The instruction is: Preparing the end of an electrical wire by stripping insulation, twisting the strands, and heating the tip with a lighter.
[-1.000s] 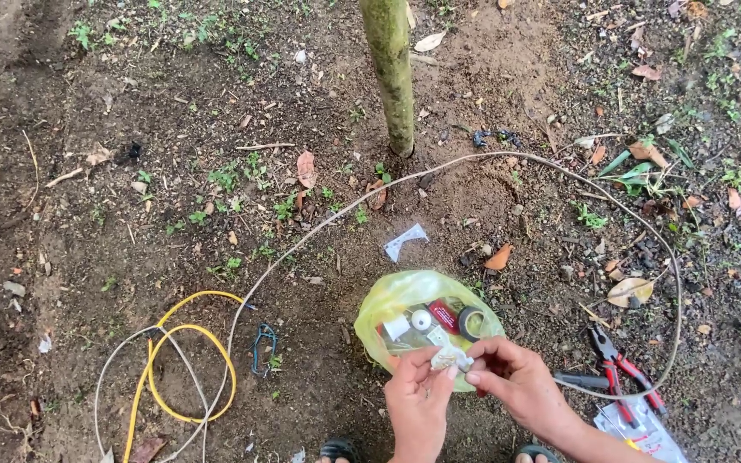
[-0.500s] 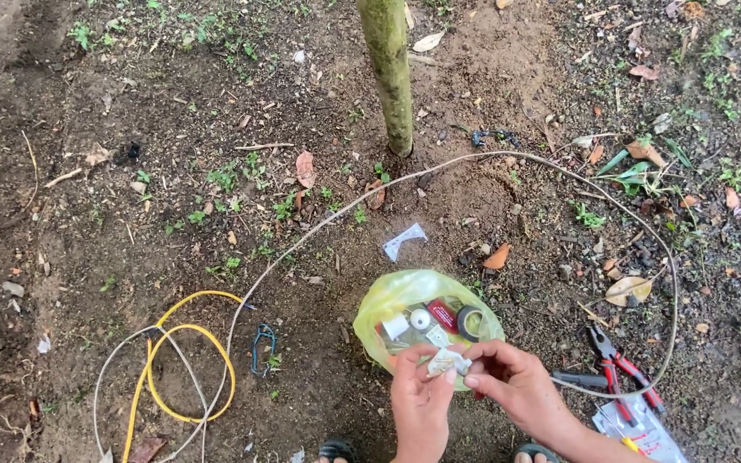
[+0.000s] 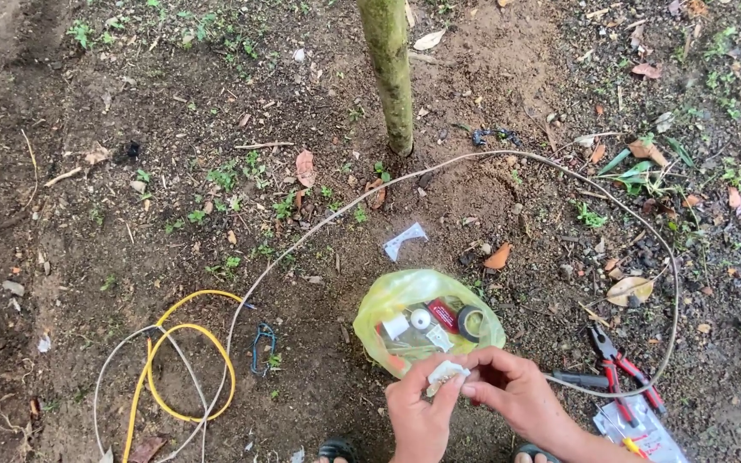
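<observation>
Left hand (image 3: 419, 411) and right hand (image 3: 512, 396) both pinch one small white packet (image 3: 445, 375); fingers closed on it

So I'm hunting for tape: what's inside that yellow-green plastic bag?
Through the yellow-green plastic bag show a dark tape roll, a red piece and small white parts. Both hands cover its near edge.

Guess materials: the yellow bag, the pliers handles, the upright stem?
Yellow bag: thin translucent plastic film, glossy; the items inside show through it. Pliers: handles look coated in red plastic or rubber, jaws dark, probably metal. Stem: living wood, mottled green bark, matte. Small white piece between both hands: plastic or paper, unclear.
</observation>
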